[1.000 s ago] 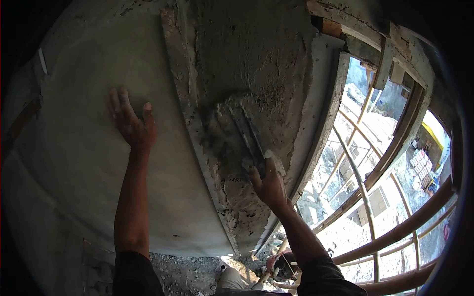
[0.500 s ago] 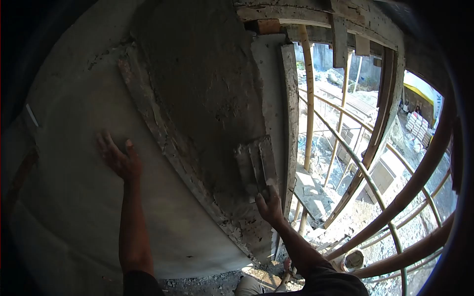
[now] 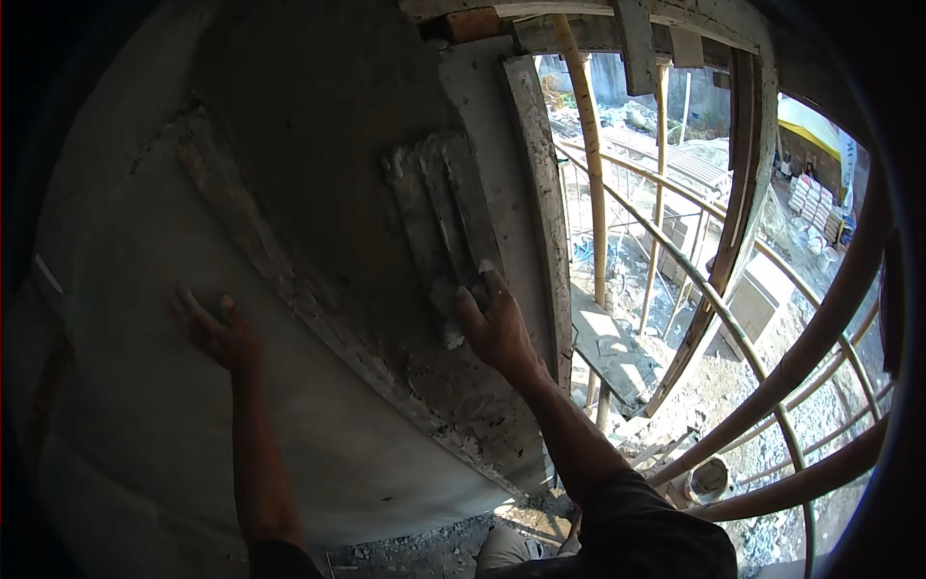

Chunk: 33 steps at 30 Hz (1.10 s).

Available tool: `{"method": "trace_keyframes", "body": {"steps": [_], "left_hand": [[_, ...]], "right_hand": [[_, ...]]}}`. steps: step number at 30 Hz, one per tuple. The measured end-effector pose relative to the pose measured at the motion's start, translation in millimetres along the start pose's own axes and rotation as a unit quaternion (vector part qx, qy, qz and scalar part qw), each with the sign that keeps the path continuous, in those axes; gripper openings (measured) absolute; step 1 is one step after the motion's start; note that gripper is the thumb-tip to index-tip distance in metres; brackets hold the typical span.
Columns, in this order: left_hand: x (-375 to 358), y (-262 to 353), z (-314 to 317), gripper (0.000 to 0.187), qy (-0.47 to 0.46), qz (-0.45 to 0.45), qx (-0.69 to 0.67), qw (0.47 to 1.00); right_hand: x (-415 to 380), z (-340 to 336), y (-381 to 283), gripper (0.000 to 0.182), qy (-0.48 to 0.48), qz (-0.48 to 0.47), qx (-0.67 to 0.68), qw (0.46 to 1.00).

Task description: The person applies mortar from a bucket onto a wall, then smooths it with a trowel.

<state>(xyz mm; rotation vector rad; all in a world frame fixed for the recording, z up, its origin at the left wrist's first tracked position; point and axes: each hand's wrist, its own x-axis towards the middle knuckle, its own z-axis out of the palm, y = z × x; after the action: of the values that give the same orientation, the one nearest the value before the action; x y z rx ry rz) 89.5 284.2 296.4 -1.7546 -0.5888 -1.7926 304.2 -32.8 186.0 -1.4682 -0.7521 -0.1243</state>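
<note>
My right hand (image 3: 496,331) grips the handle of a mortar-caked trowel (image 3: 439,214), whose long blade lies flat against the rough wet plaster band (image 3: 338,154) and points up the wall. My left hand (image 3: 214,334) is spread open, palm pressed on the smooth grey wall (image 3: 145,425) to the left of the plastered strip. A ragged plaster edge (image 3: 289,289) runs diagonally between the two hands.
A pale wooden guide strip (image 3: 540,193) borders the plaster on the right. Beyond it stand bamboo scaffold poles (image 3: 588,164), with thicker poles (image 3: 820,338) curving at the right. Far below lie rubble, a round bucket (image 3: 709,480) and stacked sacks (image 3: 810,207).
My right hand has drawn the trowel upward along the plaster band. The view has swung left and down, so my left hand sits lower in frame, still pressed on the wall.
</note>
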Motion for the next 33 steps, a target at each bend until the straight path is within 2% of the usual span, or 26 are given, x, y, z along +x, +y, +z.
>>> {"method": "trace_keyframes", "body": {"steps": [3, 6, 9, 13, 15, 18, 20, 23, 25, 27, 29, 31, 33], "left_hand": [[0.7, 2.1, -2.8, 0.074, -0.001, -0.002, -0.005, 1.0], [1.2, 3.9, -3.9, 0.074, 0.0, 0.003, -0.009, 1.0], [2.2, 5.5, -4.7, 0.075, 0.003, 0.0, -0.005, 1.0], [0.6, 1.9, -1.7, 0.077, 0.003, 0.0, 0.005, 1.0], [0.9, 2.8, -1.0, 0.077, 0.008, 0.003, 0.003, 1.0], [-0.8, 1.1, -0.6, 0.078, -0.001, -0.004, 0.006, 1.0], [-1.2, 2.1, 1.1, 0.078, -0.003, -0.013, 0.005, 1.0], [-0.9, 1.2, 0.7, 0.078, -0.004, -0.012, -0.002, 1.0], [-0.5, -0.4, 1.2, 0.078, -0.001, -0.006, -0.005, 1.0], [0.3, -0.8, 1.0, 0.077, -0.002, -0.004, -0.011, 1.0], [0.3, -0.9, 1.5, 0.077, -0.005, -0.002, -0.016, 1.0], [0.8, -1.8, 0.5, 0.078, -0.006, 0.0, -0.016, 1.0], [-1.0, 0.2, -3.1, 0.078, -0.011, 0.0, -0.01, 1.0]], "right_hand": [[-63.2, 7.9, 97.5, 0.07, -0.007, 0.012, 0.0, 1.0], [-83.7, 12.9, 135.6, 0.07, 0.007, 0.011, -0.016, 1.0], [-36.6, 4.3, 62.2, 0.071, -0.02, 0.083, 0.018, 0.996], [40.1, -9.5, -44.8, 0.07, 0.018, -0.021, 0.034, 0.999], [84.4, -13.4, -92.4, 0.069, 0.068, -0.071, 0.01, 0.995], [115.6, -25.1, -142.1, 0.069, -0.009, -0.085, 0.048, 0.995], [119.4, -21.9, -142.8, 0.069, 0.002, -0.124, 0.027, 0.992], [80.9, -6.3, -89.3, 0.057, 0.045, -0.132, -0.021, 0.99], [32.5, 3.8, -39.0, 0.059, 0.028, -0.099, -0.048, 0.994], [-13.5, 4.9, 7.1, 0.066, -0.036, -0.037, -0.031, 0.998], [-55.8, 9.6, 64.5, 0.063, -0.084, 0.065, -0.066, 0.992], [-94.9, 17.0, 127.6, 0.058, -0.042, -0.008, -0.063, 0.997], [-117.5, 7.7, 160.0, 0.053, -0.06, 0.011, -0.041, 0.997]]}}
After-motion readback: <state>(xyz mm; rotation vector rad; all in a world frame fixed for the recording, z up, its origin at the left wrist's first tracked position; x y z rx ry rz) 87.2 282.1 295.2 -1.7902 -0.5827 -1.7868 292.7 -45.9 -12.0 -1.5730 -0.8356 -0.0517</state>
